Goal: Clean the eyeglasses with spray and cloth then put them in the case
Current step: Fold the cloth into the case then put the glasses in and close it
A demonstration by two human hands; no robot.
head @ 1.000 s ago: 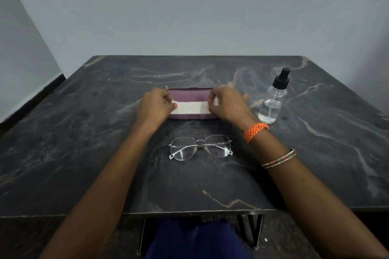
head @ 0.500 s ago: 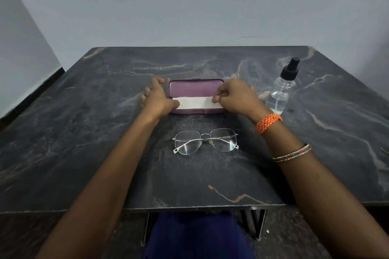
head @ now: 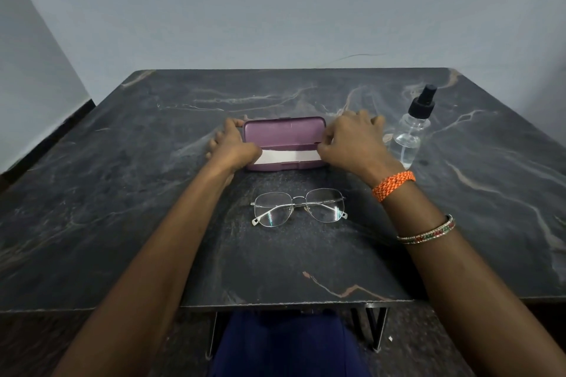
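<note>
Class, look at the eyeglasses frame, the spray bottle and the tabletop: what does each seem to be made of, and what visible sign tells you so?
Eyeglasses: thin silvery frame, probably metal, with clear lenses that catch glints. Spray bottle: transparent body, plastic or glass, unclear which; black matte pump top, likely plastic. Tabletop: dark slab with pale and rusty veins, looks like stone or a stone-pattern laminate; dull sheen.

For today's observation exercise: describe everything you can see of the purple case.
The case is a purple, hard-looking oblong with rounded corners. It lies open on the dark table, lid tilted up at the back. A white cloth lies along its tray. The left hand and right hand grip its ends. Glasses lie apart in front; a spray bottle stands to its right.
</note>
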